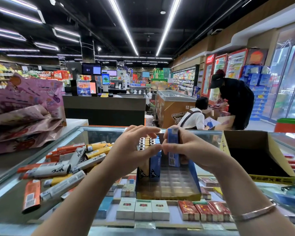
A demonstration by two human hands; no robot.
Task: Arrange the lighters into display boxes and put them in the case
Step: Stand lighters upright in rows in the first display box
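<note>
Filling a display box [167,184] with lighters, by the look of it, with much left to do. In the middle of the frame: right hand [192,150] curled round one blue lighter [173,147], held upright above the box. Just to the left of it: left hand [136,150] with fingers bent around a small bunch of standing lighters [147,143] at the box's back left, seeming to keep them from tipping over. Thumbs of both hands almost touching. Next move, at a guess: lower the blue lighter straight down into the gap beside the bunch, metal top up, with the other hand holding the row steady. Inside the box: only that bunch at the back left, with many small clear slots bare toward the front. To the left of the frame, on the glass top [7,198]: a loose pile of lighters [58,169], orange, grey and yellow, lying flat and crossing each other, not yet in any box. To the right of the frame: an open cardboard box [255,150], dark inside, contents too dark to tell. Under the glass, in the lower middle: rows of small packs [143,210], white and red ones. Upper left of the frame: a heap of pink bags [24,106]. Far back on the right: two people [228,103] busy near a freezer chest.
</note>
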